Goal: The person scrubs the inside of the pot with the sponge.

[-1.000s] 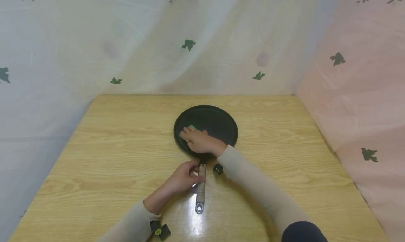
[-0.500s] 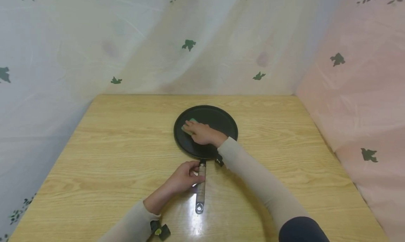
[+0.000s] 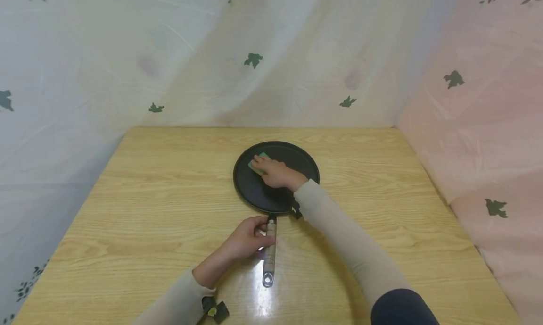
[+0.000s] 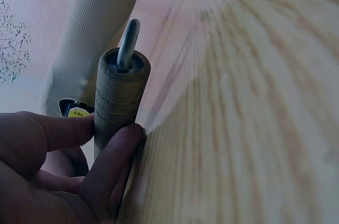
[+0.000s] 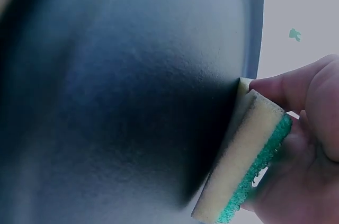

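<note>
A round black frying pan (image 3: 294, 157) lies flat on the table, its wrapped handle (image 3: 269, 259) pointing toward me. My left hand (image 3: 243, 240) holds that handle near the pan end. In the left wrist view, thumb and fingers pinch the handle from both sides, and a metal loop (image 4: 128, 46) tops its end. Over the left part of the cooking surface, my right hand (image 3: 276, 173) holds a yellow sponge (image 5: 241, 163) with a green scouring layer. The yellow side faces the pan and the green side faces the palm. In the head view, the fingers hide most of the sponge.
The pale wooden table (image 3: 169, 188) extends around the pan on all sides. Behind it hangs a light curtain (image 3: 191, 56) with leaf and bird prints, and a pinkish one (image 3: 488, 150) borders the right. Dark wrist straps (image 3: 215, 311) sit at the sleeves.
My right hand has slid the sponge away from me and slightly right across the pan, from near its lower left edge. The left hand and the pan have stayed in place.
</note>
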The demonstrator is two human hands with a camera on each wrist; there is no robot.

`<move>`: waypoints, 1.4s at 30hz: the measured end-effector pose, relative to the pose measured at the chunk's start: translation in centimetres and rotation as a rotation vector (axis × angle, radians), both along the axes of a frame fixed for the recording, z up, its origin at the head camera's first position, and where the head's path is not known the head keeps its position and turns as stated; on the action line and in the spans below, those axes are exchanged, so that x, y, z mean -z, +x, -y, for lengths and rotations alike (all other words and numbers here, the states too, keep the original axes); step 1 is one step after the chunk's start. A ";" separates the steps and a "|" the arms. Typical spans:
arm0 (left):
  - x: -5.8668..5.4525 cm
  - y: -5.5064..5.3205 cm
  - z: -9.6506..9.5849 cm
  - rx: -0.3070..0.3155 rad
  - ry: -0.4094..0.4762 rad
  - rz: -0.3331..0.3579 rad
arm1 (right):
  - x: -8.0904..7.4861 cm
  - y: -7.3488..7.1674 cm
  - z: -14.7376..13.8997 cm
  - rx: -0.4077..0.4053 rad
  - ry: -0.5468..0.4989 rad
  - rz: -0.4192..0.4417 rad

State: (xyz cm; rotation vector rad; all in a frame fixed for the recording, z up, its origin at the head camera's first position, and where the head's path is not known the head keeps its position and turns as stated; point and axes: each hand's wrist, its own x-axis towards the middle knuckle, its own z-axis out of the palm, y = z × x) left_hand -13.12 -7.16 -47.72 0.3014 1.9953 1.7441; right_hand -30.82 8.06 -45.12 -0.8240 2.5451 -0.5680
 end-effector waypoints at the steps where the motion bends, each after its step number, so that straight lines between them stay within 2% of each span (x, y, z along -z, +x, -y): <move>1: 0.0 0.0 0.0 -0.001 0.002 0.002 | 0.0 -0.1 -0.1 0.002 0.000 0.002; 25: -0.4 0.1 0.0 -0.013 -0.048 -0.005 | -0.9 -1.1 -4.7 0.063 -0.018 0.026; 33: -0.4 0.2 0.0 -0.020 -0.054 0.006 | -1.2 -0.4 -6.5 0.075 0.013 0.000; 42: -0.4 0.2 -0.1 -0.028 -0.076 -0.009 | -2.0 0.8 -7.9 0.066 0.027 0.021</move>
